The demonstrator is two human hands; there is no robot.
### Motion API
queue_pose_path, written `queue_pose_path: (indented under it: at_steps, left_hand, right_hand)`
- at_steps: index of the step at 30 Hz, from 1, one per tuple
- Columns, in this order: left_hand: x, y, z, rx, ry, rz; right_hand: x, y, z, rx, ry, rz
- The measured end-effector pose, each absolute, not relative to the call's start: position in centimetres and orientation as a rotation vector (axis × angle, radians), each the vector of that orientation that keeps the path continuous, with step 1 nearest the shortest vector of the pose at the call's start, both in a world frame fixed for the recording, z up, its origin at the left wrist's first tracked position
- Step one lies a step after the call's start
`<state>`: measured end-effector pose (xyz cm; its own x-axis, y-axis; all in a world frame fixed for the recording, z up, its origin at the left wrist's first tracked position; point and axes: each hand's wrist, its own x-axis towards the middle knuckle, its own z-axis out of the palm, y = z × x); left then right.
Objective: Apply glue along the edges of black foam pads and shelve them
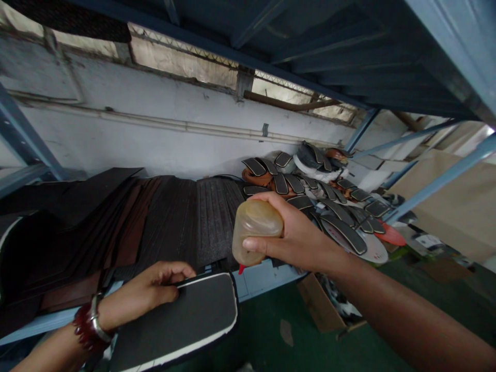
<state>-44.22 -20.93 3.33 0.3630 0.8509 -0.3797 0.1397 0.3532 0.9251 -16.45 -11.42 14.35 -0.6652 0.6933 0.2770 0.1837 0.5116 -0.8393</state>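
The right hand (294,232) is clamped round a cloudy plastic bottle (256,231), only a red tip (242,269) peeking out below it! Apart from it, the left hand (155,284) hooks a white-edged black sole panel (174,325) just off the blue steel shelf (267,279). On that shelf, stacked dark sheets (166,217) meet a sole heap (321,201), too jumbled to read; a white wall (155,150) rises behind, green floor (271,330) lies below.
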Motion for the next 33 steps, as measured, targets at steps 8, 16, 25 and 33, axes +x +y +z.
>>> queue_pose_path:
  at_steps: [8,16,25,33]
  left_hand:
    - [-43.5,-21.2,3.4,1.106,1.108,0.627]
    - [-44.6,-22.8,4.0,0.967,1.104,0.774]
    - [-44.7,-23.8,4.9,0.907,1.059,0.821]
    - [-44.2,-24.3,5.5,0.871,1.062,0.861]
  right_hand:
    - [-18.1,-10.6,14.8,-0.735,-2.222,1.163]
    - [-16.7,-10.0,12.8,-0.552,-1.595,1.504]
    - [-15.8,-10.3,11.7,-0.475,-1.468,1.555]
    - [-15.4,-10.8,11.3,-0.452,-1.465,1.532]
